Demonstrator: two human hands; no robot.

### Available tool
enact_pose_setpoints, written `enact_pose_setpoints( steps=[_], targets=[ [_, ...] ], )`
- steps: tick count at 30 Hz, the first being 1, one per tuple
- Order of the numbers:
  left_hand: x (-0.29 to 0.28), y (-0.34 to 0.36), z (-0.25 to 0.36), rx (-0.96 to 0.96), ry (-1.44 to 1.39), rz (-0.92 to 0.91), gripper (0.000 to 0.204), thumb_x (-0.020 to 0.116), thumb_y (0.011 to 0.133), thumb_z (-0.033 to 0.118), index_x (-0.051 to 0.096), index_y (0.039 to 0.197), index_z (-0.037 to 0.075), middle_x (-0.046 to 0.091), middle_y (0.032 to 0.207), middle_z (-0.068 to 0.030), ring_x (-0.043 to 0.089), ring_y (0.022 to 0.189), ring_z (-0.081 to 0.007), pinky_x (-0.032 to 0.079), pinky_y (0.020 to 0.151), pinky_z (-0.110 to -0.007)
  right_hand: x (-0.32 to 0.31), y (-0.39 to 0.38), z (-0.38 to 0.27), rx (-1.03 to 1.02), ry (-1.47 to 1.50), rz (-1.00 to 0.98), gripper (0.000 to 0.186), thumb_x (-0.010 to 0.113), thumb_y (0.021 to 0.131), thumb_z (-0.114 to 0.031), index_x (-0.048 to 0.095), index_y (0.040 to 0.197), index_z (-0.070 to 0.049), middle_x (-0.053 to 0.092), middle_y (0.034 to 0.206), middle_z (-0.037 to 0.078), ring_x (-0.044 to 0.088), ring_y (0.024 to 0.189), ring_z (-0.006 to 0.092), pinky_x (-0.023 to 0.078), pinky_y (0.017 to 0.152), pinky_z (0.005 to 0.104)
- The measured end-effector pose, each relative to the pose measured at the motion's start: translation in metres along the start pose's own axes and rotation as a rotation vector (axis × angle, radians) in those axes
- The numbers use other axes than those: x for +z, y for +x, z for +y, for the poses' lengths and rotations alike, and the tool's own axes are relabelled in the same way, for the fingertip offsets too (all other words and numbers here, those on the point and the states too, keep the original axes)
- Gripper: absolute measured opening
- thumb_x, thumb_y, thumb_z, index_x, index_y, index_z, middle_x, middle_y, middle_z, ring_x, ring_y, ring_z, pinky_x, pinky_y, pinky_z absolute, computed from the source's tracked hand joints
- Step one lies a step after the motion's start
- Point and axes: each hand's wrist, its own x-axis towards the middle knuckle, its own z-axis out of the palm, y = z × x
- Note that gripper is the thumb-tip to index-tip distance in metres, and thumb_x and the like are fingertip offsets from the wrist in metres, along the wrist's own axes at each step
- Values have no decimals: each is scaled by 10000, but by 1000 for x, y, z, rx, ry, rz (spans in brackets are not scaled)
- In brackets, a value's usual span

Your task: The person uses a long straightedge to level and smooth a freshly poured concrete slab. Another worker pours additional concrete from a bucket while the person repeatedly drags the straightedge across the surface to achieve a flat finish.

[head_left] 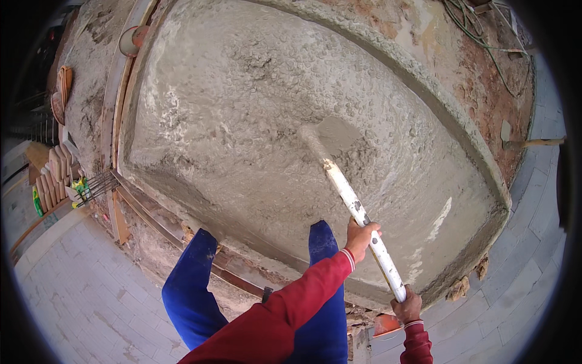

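Both my hands grip a long white tool handle (347, 193) smeared with grey mortar. My left hand (361, 236), in a red sleeve, holds the handle near its middle. My right hand (407, 306) closes around its near end. The tool's flat blade (332, 131), coated in cement, rests in a wide bed of wet grey concrete (242, 121). My legs in blue trousers (194, 285) stand at the bed's near edge.
A raised mortar ridge (424, 79) bounds the wet concrete on the right. Grey paving (91, 291) lies left and right. Stacked bricks (54, 170) and steel bars (100, 182) sit at left. A wooden-handled tool (533, 143) lies at right, green cord (479, 33) beyond.
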Motion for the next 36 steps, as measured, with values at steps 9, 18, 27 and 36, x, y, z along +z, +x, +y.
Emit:
enact_pose_setpoints(
  steps=[9, 18, 27, 36],
  targets=[
    [-72, 116, 220, 412, 311, 58, 224, 656, 802, 13, 554, 993, -45, 644, 809, -121, 682, 669, -243, 580, 625, -379, 92, 186, -193, -215, 234, -20, 505, 736, 696, -276, 629, 1117, -20, 684, 846, 242, 671, 800, 430, 546, 723, 486],
    [-161, 12, 312, 853, 127, 462, 278, 617, 779, 11, 461, 1009, 13, 577, 780, -98, 582, 536, -205, 502, 496, -337, 61, 164, -313, -617, 265, -258, 532, 661, 759, -269, 594, 1226, -23, 687, 934, 234, 669, 875, 402, 536, 785, 474],
    [-154, 101, 148, 231, -615, 285, 113, 595, 832, 158, 497, 829, 104, 508, 725, -50, 521, 661, -203, 506, 689, -383, -64, 176, -233, -622, -284, -23, 366, 694, 692, -182, 627, 1039, -88, 679, 824, 168, 677, 746, 354, 544, 637, 449],
    [17, 12, 111, 30, -355, 24, 277, 667, 783, 23, 484, 992, 30, 536, 794, -75, 629, 671, -209, 566, 609, -367, -163, 32, -176, -122, -300, 37, 249, 690, 607, -130, 607, 818, -27, 626, 711, 215, 637, 674, 445, 512, 606, 486]
  ],
)
